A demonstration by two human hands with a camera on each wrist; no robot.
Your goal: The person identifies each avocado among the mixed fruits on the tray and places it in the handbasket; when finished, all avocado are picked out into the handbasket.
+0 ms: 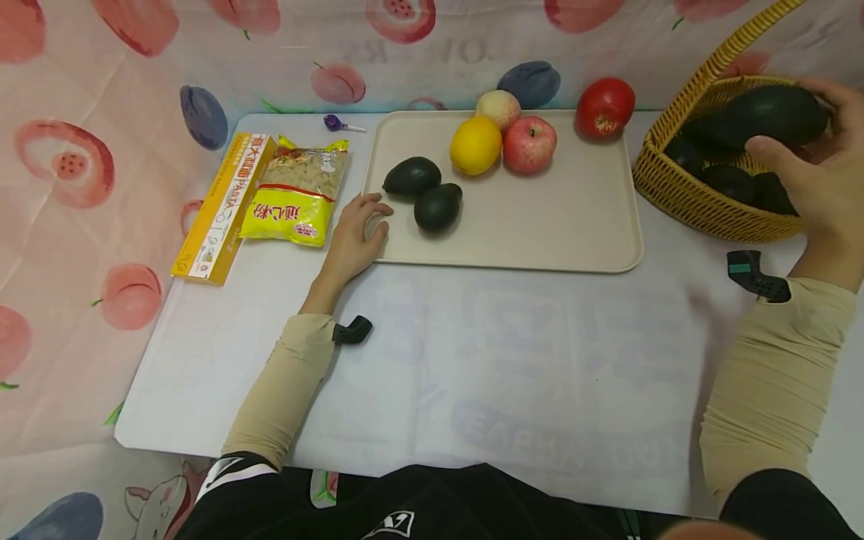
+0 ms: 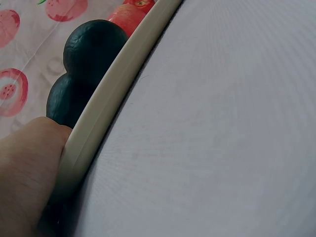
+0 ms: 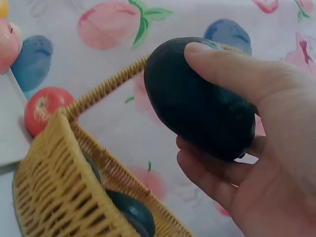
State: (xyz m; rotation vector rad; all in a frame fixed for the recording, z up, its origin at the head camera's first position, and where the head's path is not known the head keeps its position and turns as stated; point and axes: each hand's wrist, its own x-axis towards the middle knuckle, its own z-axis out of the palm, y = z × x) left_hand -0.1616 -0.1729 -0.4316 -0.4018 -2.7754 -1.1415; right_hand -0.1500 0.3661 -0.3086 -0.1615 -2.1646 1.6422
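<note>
My right hand [image 1: 823, 157] holds a dark green avocado [image 3: 197, 98] over the wicker basket [image 1: 702, 210], thumb on one side and fingers beneath. Several more dark avocados [image 1: 729, 182] lie inside the basket, partly hidden by its wall and by the held one. My left hand [image 1: 354, 236] rests at the left edge of the beige tray [image 1: 540, 232], its fingers loosely bent over the rim. Close to those fingertips, two avocados [image 1: 437, 208] touch each other on the tray.
On the tray's far side sit a yellow lemon [image 1: 475, 145], a red apple [image 1: 529, 145], a pale peach [image 1: 498, 109] and a tomato [image 1: 604, 107]. Left of it lie a pasta bag [image 1: 297, 191], a yellow pasta box [image 1: 223, 210] and a purple lollipop [image 1: 334, 123]. The basket's handle [image 1: 725, 52] arches up.
</note>
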